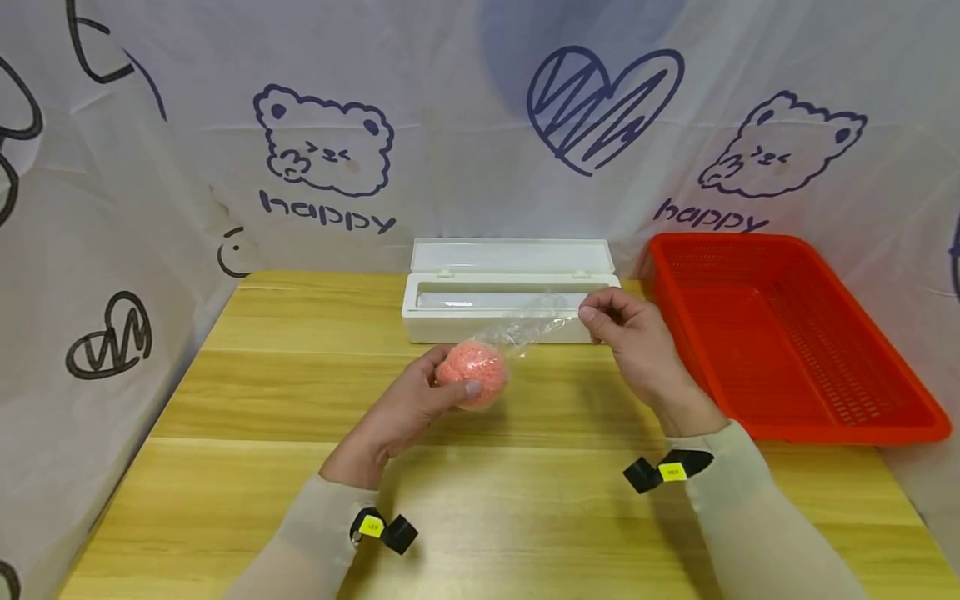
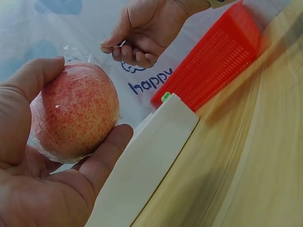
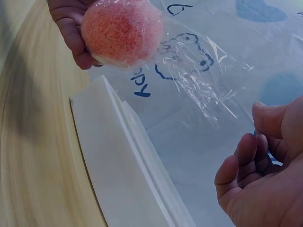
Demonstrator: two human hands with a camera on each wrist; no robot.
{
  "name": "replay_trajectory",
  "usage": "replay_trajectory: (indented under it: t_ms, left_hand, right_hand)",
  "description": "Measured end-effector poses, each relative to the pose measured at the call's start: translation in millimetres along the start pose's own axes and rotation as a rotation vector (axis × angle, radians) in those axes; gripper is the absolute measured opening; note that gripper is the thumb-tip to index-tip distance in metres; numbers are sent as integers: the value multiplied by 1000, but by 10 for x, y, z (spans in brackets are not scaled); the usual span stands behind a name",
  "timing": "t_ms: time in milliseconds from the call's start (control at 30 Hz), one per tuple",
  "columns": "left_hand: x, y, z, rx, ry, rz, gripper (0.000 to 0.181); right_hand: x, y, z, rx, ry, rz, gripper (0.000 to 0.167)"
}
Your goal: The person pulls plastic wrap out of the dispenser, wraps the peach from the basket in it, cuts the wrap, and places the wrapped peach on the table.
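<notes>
My left hand (image 1: 408, 404) holds a round pink-and-yellow fruit (image 1: 480, 373), peach-like, with the thumb and fingers around its sides. Clear cling film (image 3: 199, 75) covers the fruit, and a loose tail of it stretches up and right. At the far end of that tail is my right hand (image 1: 637, 342), thumb and forefinger pinching the film. Behind both hands stands a long white cling film box (image 1: 502, 327), lid raised, with a pale roll (image 1: 495, 300) inside. In the left wrist view the speckled fruit (image 2: 78, 111) fills the grip.
A red plastic basket (image 1: 787, 432) with perforated walls sits on the right of the wooden table (image 1: 300, 400). On the white box's end a small green piece (image 2: 165, 97) shows. A white cloth (image 1: 465, 167) with drawn bears and hearts hangs behind.
</notes>
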State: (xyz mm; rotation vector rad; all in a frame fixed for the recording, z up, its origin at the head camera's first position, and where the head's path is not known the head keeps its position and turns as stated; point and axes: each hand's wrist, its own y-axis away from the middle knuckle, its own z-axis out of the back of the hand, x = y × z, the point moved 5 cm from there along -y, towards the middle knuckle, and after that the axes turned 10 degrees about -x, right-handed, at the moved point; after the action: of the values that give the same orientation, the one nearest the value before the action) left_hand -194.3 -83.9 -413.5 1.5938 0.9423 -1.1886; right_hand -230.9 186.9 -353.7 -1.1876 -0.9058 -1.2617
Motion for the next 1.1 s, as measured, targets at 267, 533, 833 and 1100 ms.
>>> replay_trajectory:
  t_ms: [267, 533, 833, 1100]
  left_hand:
    - [-17, 22, -23, 11, 24, -9, 63]
    - [2, 25, -33, 36, 34, -30, 63]
    - [22, 33, -17, 20, 4, -28, 62]
    - [27, 25, -18, -58, -122, -44, 74]
  right_hand:
    - [-22, -6, -40, 29, -32, -16, 28]
    - [-23, -7, -71, 20, -35, -2, 13]
    - [5, -25, 20, 43, -98, -17, 4]
    - [151, -21, 48, 1, -72, -12, 27]
